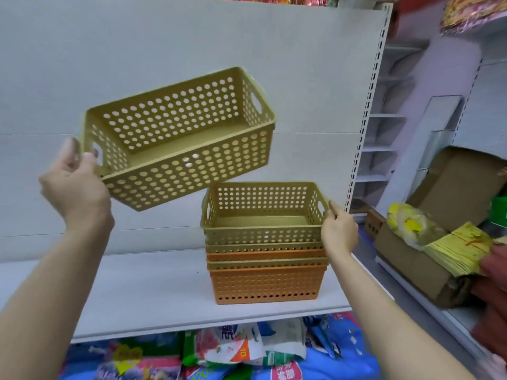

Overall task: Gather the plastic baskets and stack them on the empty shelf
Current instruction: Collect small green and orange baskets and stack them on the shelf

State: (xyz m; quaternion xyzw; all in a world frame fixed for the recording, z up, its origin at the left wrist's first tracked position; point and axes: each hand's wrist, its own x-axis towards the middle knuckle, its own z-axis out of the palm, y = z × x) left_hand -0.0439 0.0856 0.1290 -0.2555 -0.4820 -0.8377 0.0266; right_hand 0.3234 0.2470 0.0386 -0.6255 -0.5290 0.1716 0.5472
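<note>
The left hand (75, 185) is closed on the left end of a tan basket (178, 138) and holds it up in the air. The basket is tilted, with its left end low and its right end high. Its long side runs from left to right. Nothing is inside it.

The right hand (338, 231) grips the right rim of the top basket on the stack (264, 242). It seems to keep the stack steady. The stack stands on the white shelf (137, 286), toward the right end. It has tan baskets on top and orange ones below, all nested into each other.

The held basket is up and to the left of the stack, and its low right corner is just above the stack's far left edge. Both long sides run the same way, so I think the basket needs to go right and down, and be made flat, to drop in.

Under the shelf lie bright packets (233, 349). One shows "1D", or maybe "10"; the other writing is too blurry to read. A cardboard box (411, 259) sits at the right.
</note>
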